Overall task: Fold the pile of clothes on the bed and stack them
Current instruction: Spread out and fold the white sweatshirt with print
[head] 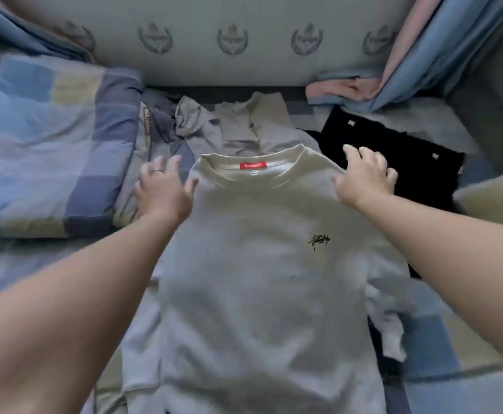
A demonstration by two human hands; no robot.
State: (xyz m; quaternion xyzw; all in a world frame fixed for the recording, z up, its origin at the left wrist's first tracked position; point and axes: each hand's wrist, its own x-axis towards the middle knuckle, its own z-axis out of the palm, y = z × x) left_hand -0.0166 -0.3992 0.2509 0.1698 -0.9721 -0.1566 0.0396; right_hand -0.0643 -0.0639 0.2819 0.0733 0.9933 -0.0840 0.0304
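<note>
Head view: a pale T-shirt (253,264) lies spread face-up down the middle of the bed (441,339). Its collar and red neck label (253,165) point toward the far edge, where a crest-patterned panel (244,64) runs along the bed. The left hand (162,186) sits at one shoulder of the shirt with fingers spread and straight, its thumb at the shoulder seam. The right hand (363,180) rests on the other shoulder, fingers likewise apart and gripping nothing. Both look to be flattening the cloth, though the frame is blurred.

From where I stand, the job looks barely begun. This shirt is laid out but has no fold in it, and its sleeve (390,327) toward the right edge is bunched up. A crumpled grey garment (232,130) waits beyond the collar, with a dark blue garment (157,124) just beside it. A black garment (399,171) lies flat near the far right corner, and I cannot tell whether it is folded. No stack shows anywhere.

A checked quilt (50,138) is heaped along the left edge, and a pink-and-blue curtain (417,55) hangs at the far right.
</note>
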